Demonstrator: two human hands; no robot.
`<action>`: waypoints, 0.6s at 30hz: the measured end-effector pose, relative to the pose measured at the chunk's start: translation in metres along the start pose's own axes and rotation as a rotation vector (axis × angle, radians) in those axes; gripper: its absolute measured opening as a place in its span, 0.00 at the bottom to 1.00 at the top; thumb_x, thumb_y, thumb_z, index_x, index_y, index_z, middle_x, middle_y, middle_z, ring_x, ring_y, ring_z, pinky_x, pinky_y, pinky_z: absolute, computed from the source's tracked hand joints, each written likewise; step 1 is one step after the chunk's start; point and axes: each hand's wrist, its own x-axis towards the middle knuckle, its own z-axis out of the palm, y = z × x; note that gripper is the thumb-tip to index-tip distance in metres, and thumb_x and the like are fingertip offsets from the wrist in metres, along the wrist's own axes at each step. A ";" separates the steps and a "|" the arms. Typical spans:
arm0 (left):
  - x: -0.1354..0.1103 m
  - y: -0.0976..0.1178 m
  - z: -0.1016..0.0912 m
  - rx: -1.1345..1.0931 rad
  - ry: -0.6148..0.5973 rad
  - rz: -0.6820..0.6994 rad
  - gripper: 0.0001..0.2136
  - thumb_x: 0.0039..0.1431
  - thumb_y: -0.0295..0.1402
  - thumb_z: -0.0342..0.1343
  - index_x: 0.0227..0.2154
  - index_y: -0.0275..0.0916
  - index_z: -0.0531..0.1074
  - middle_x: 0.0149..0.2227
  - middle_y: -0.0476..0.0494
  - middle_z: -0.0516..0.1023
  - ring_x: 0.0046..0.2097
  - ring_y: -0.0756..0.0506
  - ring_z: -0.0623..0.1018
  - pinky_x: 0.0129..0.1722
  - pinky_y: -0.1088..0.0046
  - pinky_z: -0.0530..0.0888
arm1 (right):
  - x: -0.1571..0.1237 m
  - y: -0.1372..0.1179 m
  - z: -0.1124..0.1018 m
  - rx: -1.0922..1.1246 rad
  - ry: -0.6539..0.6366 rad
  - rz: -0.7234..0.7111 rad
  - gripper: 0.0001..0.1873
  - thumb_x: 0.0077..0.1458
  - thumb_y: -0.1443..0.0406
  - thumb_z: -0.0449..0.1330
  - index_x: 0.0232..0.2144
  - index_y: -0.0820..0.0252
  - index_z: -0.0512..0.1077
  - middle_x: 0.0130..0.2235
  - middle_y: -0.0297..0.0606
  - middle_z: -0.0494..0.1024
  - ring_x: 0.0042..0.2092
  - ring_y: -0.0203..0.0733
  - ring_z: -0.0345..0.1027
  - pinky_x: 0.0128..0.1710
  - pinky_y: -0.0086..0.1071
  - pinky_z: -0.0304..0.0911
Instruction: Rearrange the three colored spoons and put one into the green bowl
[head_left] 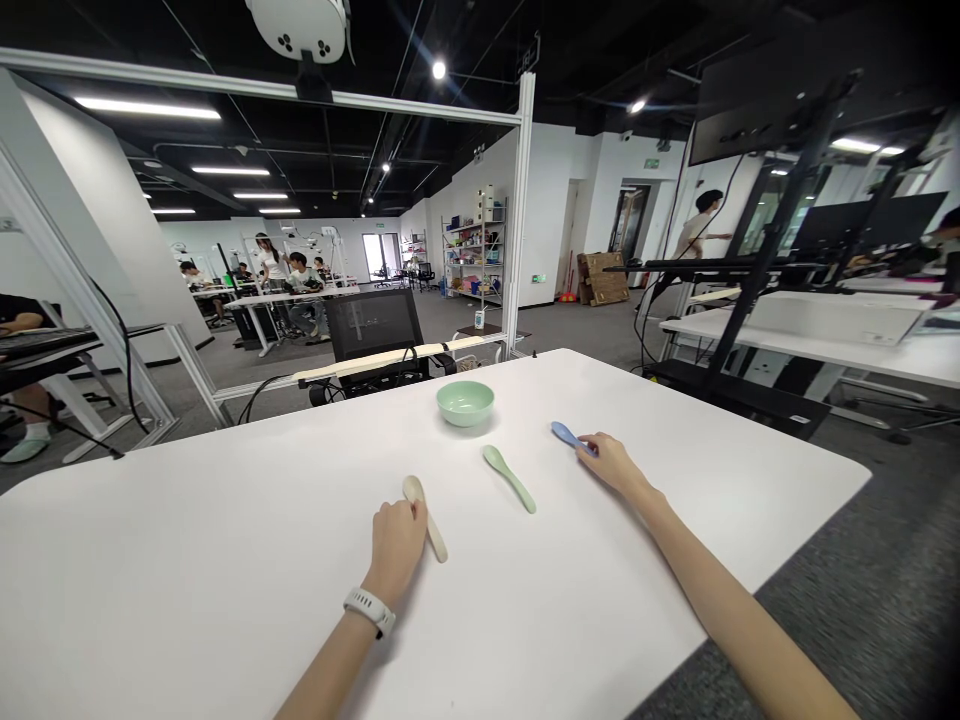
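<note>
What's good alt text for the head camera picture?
A left hand touches a cream spoon and a right hand touches a blue spoon on a white table. A green spoon lies between them, and a green bowl stands farther back.

Beige spoon (435,538): plain, pale, rounded bowl, slim handle. Lies obliquely on the surface of the white table (247,560), well inside the edges. Bowl directed toward the far edge; handle runs back to the near side. Neck partly covered; handle end exposed.

Blue spoon (568,436): plain, oval bowl. Positioned right of the beige spoon and closer to the far corner. Bowl directed toward the far edge; handle largely covered, its contact with the surface not determinable.
</note>
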 end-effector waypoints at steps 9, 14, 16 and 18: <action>0.001 -0.002 0.002 -0.039 0.022 0.008 0.29 0.70 0.39 0.34 0.32 0.34 0.82 0.36 0.30 0.86 0.42 0.35 0.81 0.42 0.60 0.67 | 0.001 0.000 0.000 -0.024 -0.016 -0.004 0.26 0.60 0.51 0.58 0.43 0.65 0.84 0.40 0.49 0.83 0.42 0.51 0.75 0.47 0.37 0.68; 0.002 -0.003 0.005 -0.072 0.041 0.011 0.29 0.69 0.41 0.35 0.29 0.36 0.81 0.35 0.29 0.86 0.41 0.34 0.81 0.41 0.60 0.68 | 0.001 0.005 0.002 -0.010 -0.015 -0.020 0.25 0.60 0.50 0.58 0.44 0.64 0.83 0.40 0.48 0.83 0.42 0.51 0.75 0.48 0.39 0.69; 0.002 -0.005 0.005 -0.098 0.049 0.012 0.29 0.69 0.42 0.35 0.27 0.38 0.79 0.33 0.30 0.85 0.39 0.36 0.81 0.40 0.61 0.68 | 0.002 0.006 0.003 -0.013 -0.010 -0.021 0.25 0.61 0.50 0.58 0.45 0.64 0.83 0.40 0.48 0.83 0.43 0.52 0.75 0.49 0.39 0.69; 0.003 -0.010 0.002 -0.130 0.055 0.016 0.29 0.70 0.44 0.33 0.24 0.40 0.77 0.30 0.34 0.84 0.34 0.38 0.81 0.38 0.62 0.69 | 0.002 0.007 0.003 -0.022 0.010 -0.025 0.26 0.61 0.50 0.58 0.46 0.65 0.82 0.41 0.50 0.82 0.45 0.54 0.75 0.51 0.41 0.68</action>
